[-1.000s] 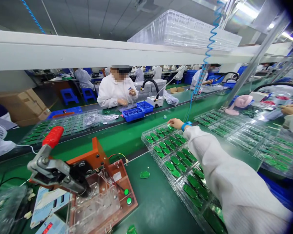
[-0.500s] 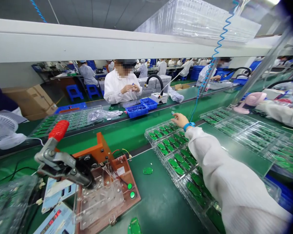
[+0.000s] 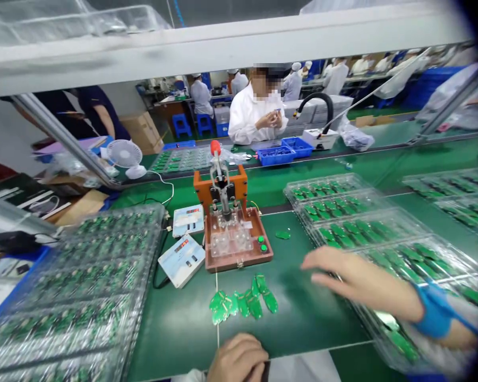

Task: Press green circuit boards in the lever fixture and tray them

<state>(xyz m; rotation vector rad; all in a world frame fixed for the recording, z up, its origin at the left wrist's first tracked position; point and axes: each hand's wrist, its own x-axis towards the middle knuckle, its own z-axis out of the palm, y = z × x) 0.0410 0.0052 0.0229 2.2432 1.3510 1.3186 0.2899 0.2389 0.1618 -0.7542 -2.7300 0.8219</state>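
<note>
My right hand [image 3: 342, 273], with a blue wrist strap [image 3: 436, 310], is over the left edge of the clear tray of green circuit boards [image 3: 358, 228]. Its fingers are stretched out and apart, slightly blurred, with nothing seen in them. At the bench's front edge my left hand [image 3: 239, 359] has its fingers curled; whatever is in them is hidden. Just beyond it lies a loose group of green circuit boards [image 3: 249, 302]. Behind these stands a test fixture [image 3: 239, 241] with a red-handled toggle clamp [image 3: 215, 148]. One single circuit board [image 3: 282, 234] rests right of the fixture.
Two meter boxes [image 3: 182, 260] with red digits sit left of the fixture. Stacked clear trays of boards [image 3: 99, 276] fill the left side. A white fan [image 3: 124, 155], blue bins [image 3: 276, 155] and a co-worker [image 3: 258, 114] are across the belt. A white beam [image 3: 223, 61] crosses overhead.
The view has swung left and down. My right hand has come back from the tray's far end to its near left side. My left hand has come into view.
</note>
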